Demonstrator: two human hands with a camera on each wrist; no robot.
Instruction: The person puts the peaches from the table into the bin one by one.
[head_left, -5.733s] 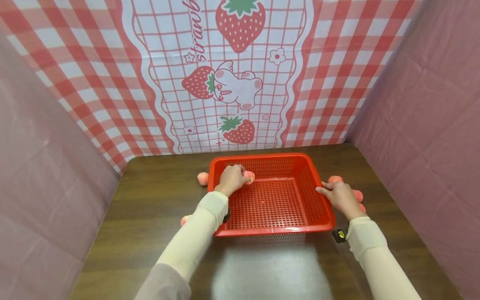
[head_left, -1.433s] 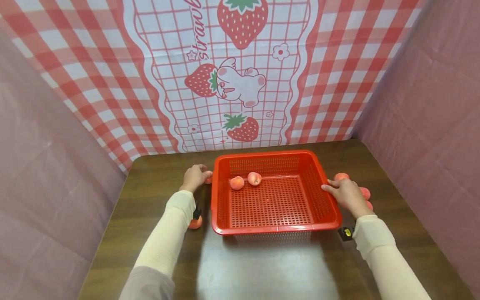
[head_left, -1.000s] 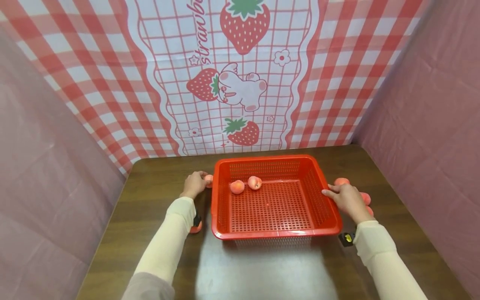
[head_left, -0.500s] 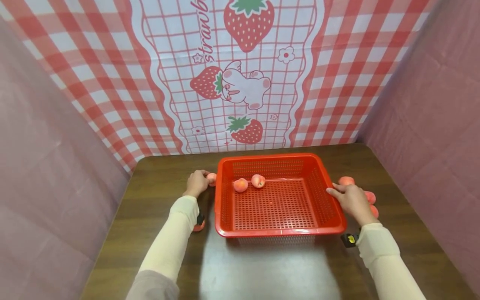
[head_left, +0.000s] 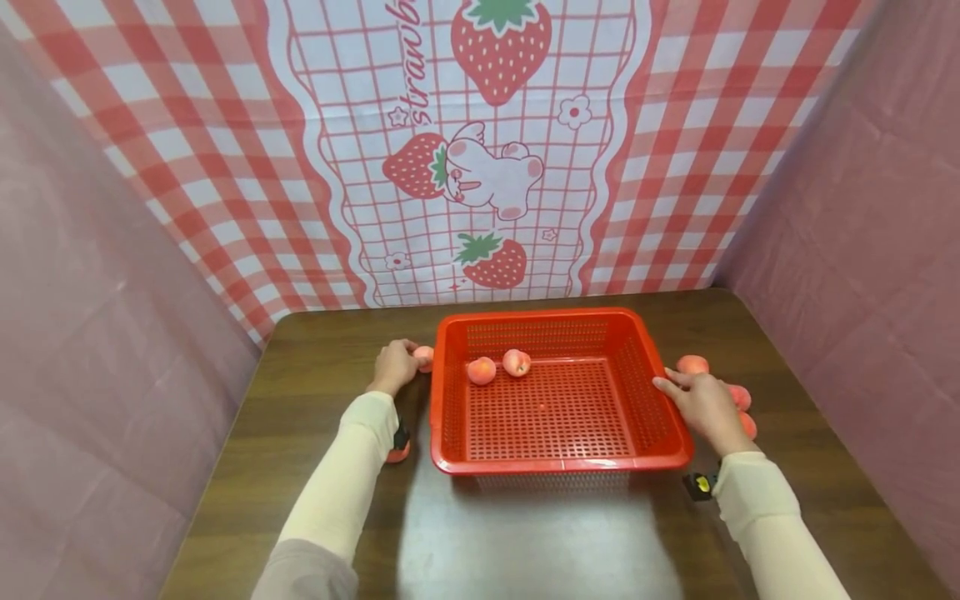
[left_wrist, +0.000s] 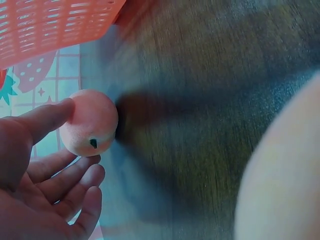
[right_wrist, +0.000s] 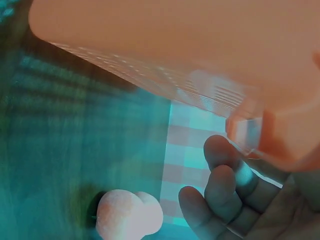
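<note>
My left hand (head_left: 395, 367) is just left of a red plastic basket (head_left: 555, 465), thumb and fingertips on either side of a peach (head_left: 424, 359). In the left wrist view that peach (left_wrist: 92, 122) sits low at the table, its dark stem end showing, with the thumb (left_wrist: 55, 117) against it. On the basket's right rim my right hand (head_left: 707, 404) keeps its grip, thumb over the edge and fingers below it outside. Two more peaches, one orange-pink (head_left: 482, 371) and one paler (head_left: 517, 362), lie inside the basket near its back left.
Several peaches lie right of the basket, partly behind my right hand, one (head_left: 692, 364) farther back. Another peach (head_left: 398, 452) shows under my left wrist. The brown wooden table (head_left: 300, 417) meets a strawberry-print cloth (head_left: 487, 167) at the back, with pink curtains (head_left: 847, 275) at both sides.
My left hand has left the basket's inside, where two peaches now rest, and moved left to the peach outside. It has barely moved in the last second. The right hand stays at the rim.
</note>
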